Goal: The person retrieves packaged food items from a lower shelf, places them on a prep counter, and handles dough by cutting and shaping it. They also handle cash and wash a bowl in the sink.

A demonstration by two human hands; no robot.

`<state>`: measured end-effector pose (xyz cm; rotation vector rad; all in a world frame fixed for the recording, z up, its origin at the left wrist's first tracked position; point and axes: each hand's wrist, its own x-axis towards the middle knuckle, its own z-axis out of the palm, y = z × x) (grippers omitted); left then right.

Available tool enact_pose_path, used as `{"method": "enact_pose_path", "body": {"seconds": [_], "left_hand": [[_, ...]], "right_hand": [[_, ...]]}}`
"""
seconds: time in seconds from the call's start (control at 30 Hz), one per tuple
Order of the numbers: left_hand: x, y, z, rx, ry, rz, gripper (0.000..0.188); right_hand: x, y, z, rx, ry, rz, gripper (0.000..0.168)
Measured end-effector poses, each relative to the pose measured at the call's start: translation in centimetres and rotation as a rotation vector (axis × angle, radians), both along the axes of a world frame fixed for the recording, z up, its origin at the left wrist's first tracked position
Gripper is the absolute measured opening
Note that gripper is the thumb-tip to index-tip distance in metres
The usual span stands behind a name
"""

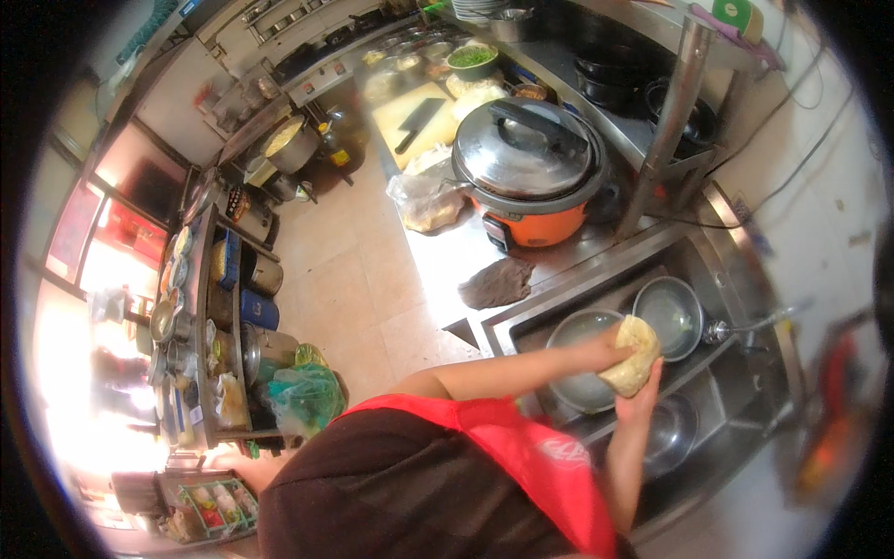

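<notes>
Both my hands are on a pale yellow lump (634,363), whose exact kind cannot be told. My left hand (609,351) presses its fingers against its near upper side. Below, my right hand (640,401) supports its underside. The lump is held above a stainless steel sink (712,381). Under my left forearm sits a metal basin (578,393); a smaller metal basin (668,314) with some liquid in it stands just beyond the lump. Another metal bowl (674,437) is partly hidden behind my right forearm.
A faucet (716,331) reaches over the sink's far side. On the steel counter are a crumpled dark cloth (497,282), an orange rice cooker (548,227) with its lid on, and a clear plastic bag (431,202). A cleaver (420,120) lies on a cutting board (391,115).
</notes>
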<state>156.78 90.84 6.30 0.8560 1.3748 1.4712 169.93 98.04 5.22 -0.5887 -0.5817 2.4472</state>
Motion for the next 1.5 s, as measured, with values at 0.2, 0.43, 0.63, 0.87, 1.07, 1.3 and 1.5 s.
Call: {"method": "enact_pose_path", "body": {"seconds": [0.2,0.43,0.63,0.87,1.07,1.3,1.5], "left_hand": [[0.5,-0.5,0.5,0.086,-0.097,0.185,0.061],[1.6,-0.7,1.2,-0.141,0.298,0.395,0.048],[1.9,-0.7,2.0,-0.103,0.309,0.418,0.039],[2.4,-0.6,1.7,-0.103,0.259,0.418,0.037],[2.5,-1.5,1.3,-0.142,0.226,0.38,0.041],[1.4,-3.6,0.2,-0.053,0.191,0.398,0.067],[0.0,-7.4,-3.3,-0.116,0.212,0.37,0.054]], "right_hand": [[0.1,-0.3,-1.4,0.262,-0.094,-0.021,0.054],[-2.2,-2.5,0.7,0.603,-0.473,-0.178,0.047],[-2.5,-3.2,2.1,0.625,-0.591,-0.259,0.046],[-1.8,-2.9,1.2,0.694,-0.56,-0.262,0.042],[-1.5,-2.3,-0.2,0.827,-0.644,-0.208,0.041],[-1.4,1.7,7.5,0.605,-0.325,-0.222,0.048],[0.5,4.3,0.2,0.358,-0.351,-0.074,0.053]]}}
